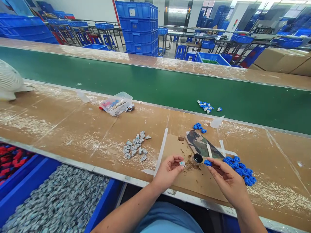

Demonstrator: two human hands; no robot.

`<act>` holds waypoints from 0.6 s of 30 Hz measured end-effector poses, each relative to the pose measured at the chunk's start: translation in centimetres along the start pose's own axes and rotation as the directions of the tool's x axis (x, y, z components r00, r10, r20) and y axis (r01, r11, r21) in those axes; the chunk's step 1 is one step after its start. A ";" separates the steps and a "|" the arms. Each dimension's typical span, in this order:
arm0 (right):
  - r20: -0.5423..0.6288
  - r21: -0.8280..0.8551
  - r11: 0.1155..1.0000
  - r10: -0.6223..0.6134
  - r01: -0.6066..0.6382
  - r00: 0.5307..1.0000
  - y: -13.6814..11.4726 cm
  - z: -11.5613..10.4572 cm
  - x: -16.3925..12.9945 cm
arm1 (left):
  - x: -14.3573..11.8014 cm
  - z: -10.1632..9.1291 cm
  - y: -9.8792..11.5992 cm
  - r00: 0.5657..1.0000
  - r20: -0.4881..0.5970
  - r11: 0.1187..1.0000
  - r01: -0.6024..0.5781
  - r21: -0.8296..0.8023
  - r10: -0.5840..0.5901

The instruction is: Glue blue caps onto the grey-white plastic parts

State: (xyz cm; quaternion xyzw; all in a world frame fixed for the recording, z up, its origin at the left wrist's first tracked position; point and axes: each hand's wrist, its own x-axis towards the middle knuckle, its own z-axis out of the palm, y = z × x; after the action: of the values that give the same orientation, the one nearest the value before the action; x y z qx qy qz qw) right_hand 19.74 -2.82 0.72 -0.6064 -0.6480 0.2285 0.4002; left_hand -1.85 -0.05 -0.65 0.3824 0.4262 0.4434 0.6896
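Down at the near edge of the cardboard-covered workbench (pixel 73 129), the left hand (pixel 167 171) pinches a small grey part (pixel 182 163) between thumb and forefinger, the other fingers curled loosely under. The right hand (pixel 225 179) holds a small blue part (pixel 207 162) at its fingertips in the same narrow pinch, just right of the grey one. Between the two hands — a little beyond them — stands a small round jar with a dark top (pixel 197 159), with brownish crumbs scattered about it on a cardboard sheet (pixel 194 184).

Just behind the jar lies a camouflage-patterned cloth (pixel 198 144) with a white stick (pixel 209 149) on it. A heap of blue parts (pixel 240 168) lies just right of the right hand; a cluster of grey parts (pixel 136 146) lies well to the left. Farther back, a few blue parts (pixel 198 127) sit near the bench's far edge and another small group (pixel 206 106) lies on the green conveyor belt (pixel 145 81). A clear plastic tub (pixel 116 104) sits on the bench to the left. Below the bench, a blue bin (pixel 55 200) is full of grey parts.
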 end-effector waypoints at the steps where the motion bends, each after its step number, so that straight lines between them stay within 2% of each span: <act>1: 0.002 -0.025 1.000 0.000 0.000 1.000 -0.1 0.0 0.1 | 0.0 0.1 -0.1 1.000 0.013 1.000 -0.001 0.015 0.001; 3: 0.000 -0.096 0.995 -0.024 0.024 1.000 -0.5 -0.2 0.3 | 0.0 0.1 -0.3 0.999 0.052 1.000 0.005 0.010 -0.005; 7: 0.000 -0.265 0.950 -0.169 0.163 0.986 -1.0 -0.5 0.8 | 0.2 0.2 -0.6 0.997 0.077 0.999 0.019 -0.033 -0.016; 12: 0.019 -0.361 0.898 -0.261 0.250 0.965 -1.0 -0.5 1.4 | 0.4 0.2 -1.0 0.999 0.038 0.999 -0.019 0.043 0.018; 18: 0.087 -0.419 0.849 -0.314 0.320 0.946 -1.2 -0.5 2.1 | 0.4 0.2 -0.8 0.997 0.072 0.999 0.039 -0.019 -0.038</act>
State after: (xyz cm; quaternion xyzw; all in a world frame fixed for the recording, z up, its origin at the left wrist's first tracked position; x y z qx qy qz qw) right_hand 19.53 -1.04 2.43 -0.5623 -0.7762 0.0162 0.2847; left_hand -1.37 0.01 -1.45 0.3827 0.4040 0.4203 0.7167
